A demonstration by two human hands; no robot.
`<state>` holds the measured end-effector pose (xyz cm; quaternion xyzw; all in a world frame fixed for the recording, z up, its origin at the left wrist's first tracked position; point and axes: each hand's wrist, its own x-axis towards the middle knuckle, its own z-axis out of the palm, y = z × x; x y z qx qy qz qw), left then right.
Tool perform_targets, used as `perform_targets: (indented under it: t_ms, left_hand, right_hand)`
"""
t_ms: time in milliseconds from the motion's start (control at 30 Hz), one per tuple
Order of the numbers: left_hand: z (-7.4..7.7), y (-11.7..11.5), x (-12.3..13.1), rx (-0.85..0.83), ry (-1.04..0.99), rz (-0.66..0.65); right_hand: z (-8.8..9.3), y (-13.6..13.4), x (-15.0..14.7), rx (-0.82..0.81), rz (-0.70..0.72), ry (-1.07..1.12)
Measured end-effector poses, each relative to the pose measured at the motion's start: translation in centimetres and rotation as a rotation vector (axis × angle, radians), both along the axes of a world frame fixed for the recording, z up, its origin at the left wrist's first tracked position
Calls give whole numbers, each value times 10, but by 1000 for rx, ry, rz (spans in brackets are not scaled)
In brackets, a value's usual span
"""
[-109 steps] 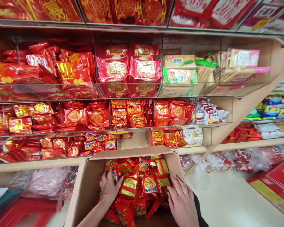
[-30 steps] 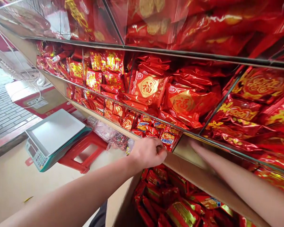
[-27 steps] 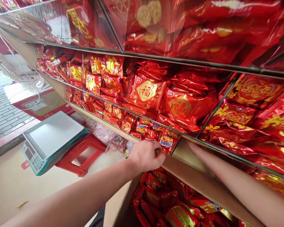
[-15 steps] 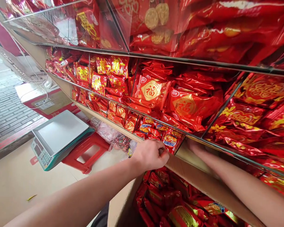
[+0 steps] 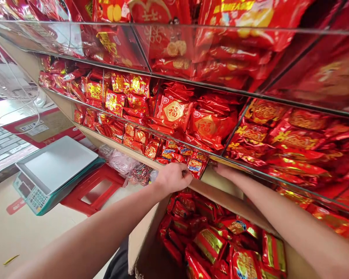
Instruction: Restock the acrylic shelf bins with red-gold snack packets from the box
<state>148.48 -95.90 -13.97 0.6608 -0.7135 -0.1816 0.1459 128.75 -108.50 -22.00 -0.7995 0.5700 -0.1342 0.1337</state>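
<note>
Head view. Left hand (image 5: 174, 176) clenched, fingers curled down on the far left corner of an open cardboard carton (image 5: 144, 228), with the rim in the grasp; bare forearm slanting up from the lower left. Right hand (image 5: 225, 171) inserted beneath a shelf lip, inside a lowest-tier compartment (image 5: 222, 181) just beyond the carton's far rim; fingertips partly hidden by the lip, hence impossible to tell whether grasping or released. Pale bottom of this compartment visible beside the wrist.

Carton at lower centre, between the two forearms, close against the shelving. Inside, a loose heap of red-and-gold packets (image 5: 211, 244) at mixed angles: some with a broad gold face upward, others with a round blue-edged emblem, one gold-banded example near the right wall.

Immediately left of the compartment, near the clenched hand: small snacks (image 5: 194, 164) with blue-and-orange labels. One tier above: red bags (image 5: 174, 110) with a gold diamond and a single large character; to their right, red bars (image 5: 251, 131) with gold lettering. Top tier, partly behind a clear panel: larger red bags of varied print.

At left: weighing scale (image 5: 58, 162), pale pan over teal body, on a red stool (image 5: 93, 190); plastic bags (image 5: 122, 162) bunched below the lowest shelf; labelled box (image 5: 43, 128) farther back. On the pale floor, lower left, a yellow scrap (image 5: 11, 259).
</note>
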Motion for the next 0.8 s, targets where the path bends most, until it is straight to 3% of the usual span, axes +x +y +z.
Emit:
perform_targets:
  t_ms: [133,233,333,400,500,567,633,667,700,767,800]
  left_hand:
    - [-3,2,1,-63,-38,-21]
    - [-4,3,0,-88,-54,-40]
    - [1,5,-2,-115,-75,-55]
    - [7,10,-5,-160,-86,-51]
    - [11,27,-11,-357,-112,-131]
    - [4,45,-17,-419,-147,-392]
    - [-15,64,-26,-295,-221,-702]
    - [-28,72,-30,-196,-285,-779]
    - [-41,78,-34,-120,-374,-725]
    - [-67,82,-40,-17,-567,-427]
    - [-78,81,-41,4,-614,-339]
  right_hand:
    - [20,34,-37,147,23,106]
    - [48,85,-70,149,30,112]
    - [69,151,-100,-70,-2,48]
    - [69,197,-117,-282,-85,25]
    - [46,257,-136,-479,-248,88]
    - [20,290,-143,-467,-298,158]
    - [-5,315,-144,-392,-287,220]
    - [-17,325,-142,-347,-271,241]
    - [-27,333,-140,-301,-251,255]
    - [-42,342,-136,-214,-233,263]
    - [-47,344,-135,-175,-231,264]
